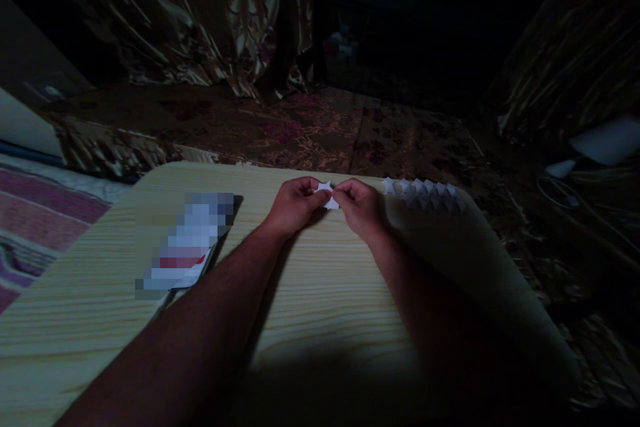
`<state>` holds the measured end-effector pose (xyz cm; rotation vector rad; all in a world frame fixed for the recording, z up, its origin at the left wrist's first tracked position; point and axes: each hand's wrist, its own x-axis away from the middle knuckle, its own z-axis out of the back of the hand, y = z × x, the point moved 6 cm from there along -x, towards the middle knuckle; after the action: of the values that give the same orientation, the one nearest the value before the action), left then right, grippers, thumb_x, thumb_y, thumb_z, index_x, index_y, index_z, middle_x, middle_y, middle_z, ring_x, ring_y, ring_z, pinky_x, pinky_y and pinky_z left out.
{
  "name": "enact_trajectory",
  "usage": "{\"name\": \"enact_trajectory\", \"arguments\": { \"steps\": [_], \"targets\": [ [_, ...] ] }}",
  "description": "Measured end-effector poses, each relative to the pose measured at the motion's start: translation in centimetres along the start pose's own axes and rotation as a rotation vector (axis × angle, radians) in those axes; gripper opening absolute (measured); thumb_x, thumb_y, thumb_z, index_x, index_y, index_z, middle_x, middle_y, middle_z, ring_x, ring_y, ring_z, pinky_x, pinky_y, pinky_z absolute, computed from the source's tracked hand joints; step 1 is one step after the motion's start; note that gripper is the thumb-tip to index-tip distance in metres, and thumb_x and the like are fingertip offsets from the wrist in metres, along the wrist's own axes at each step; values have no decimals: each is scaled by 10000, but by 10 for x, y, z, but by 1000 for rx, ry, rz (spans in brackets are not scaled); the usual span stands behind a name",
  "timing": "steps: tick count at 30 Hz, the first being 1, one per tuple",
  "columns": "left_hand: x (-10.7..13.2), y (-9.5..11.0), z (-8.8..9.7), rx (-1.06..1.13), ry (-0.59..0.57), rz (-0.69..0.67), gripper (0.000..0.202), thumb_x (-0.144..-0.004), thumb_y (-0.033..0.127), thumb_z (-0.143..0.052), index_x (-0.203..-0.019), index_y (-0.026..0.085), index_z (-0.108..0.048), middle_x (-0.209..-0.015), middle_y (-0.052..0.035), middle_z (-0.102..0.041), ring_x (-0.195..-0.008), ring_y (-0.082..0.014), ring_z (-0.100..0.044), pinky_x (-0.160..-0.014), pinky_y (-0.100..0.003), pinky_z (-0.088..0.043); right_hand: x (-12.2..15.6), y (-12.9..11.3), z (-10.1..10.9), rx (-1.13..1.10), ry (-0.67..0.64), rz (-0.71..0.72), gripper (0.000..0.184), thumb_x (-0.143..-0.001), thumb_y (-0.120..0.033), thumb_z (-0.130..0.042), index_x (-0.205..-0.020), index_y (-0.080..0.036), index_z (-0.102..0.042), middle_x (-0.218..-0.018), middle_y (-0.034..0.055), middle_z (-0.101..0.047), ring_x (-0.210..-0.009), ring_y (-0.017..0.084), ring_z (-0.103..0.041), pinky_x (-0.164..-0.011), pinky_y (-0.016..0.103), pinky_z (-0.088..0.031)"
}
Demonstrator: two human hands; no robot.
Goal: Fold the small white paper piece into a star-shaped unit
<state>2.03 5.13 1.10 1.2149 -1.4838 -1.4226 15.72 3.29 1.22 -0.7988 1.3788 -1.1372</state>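
Note:
Between my two hands, near the far edge of the table, is a small white folded paper star (325, 186). My left hand (296, 201) pinches it from the left, thumb on top. From the right, my right hand (359, 203) grips it with thumb and forefinger. The other fingers of both hands are curled, and part of the star is hidden behind the fingertips. Just right of my right hand, several similar white paper stars (417, 185) stand in two rows along the table's far right edge.
The pale wood-grain table (320, 320) has rounded corners. A blurred-out flat object (187, 247) lies on its left side. Behind stands a ledge with patterned cloth (280, 127) under curtains (220, 20). A white item with a cable (560, 170) is at far right; striped bedding (40, 213) is at left.

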Motion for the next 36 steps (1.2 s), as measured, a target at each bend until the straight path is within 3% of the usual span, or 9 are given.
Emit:
{"name": "enact_trajectory", "arguments": {
  "steps": [14, 36],
  "targets": [
    [0, -2, -1, -43, -50, -30, 251, -675, 338, -737, -748, 129, -619, -704, -23, -644, -597, -99, -553, -575, -226, -429, 0, 1, -1, -21, -8, -14, 124, -685, -295, -626, -673, -175, -597, -592, -25, -571, -547, 107, -512, -535, 233, -412],
    [0, 1, 0, -63, 1, -39, 293, -636, 390, -748, -723, 139, -626, -695, -23, -643, -588, -111, -537, -576, -235, -417, 1, 0, 0, -28, -6, -68, 157, -682, -323, -637, -715, -170, -615, -637, -9, -602, -574, 113, -527, -547, 234, -415]
  ]
}}
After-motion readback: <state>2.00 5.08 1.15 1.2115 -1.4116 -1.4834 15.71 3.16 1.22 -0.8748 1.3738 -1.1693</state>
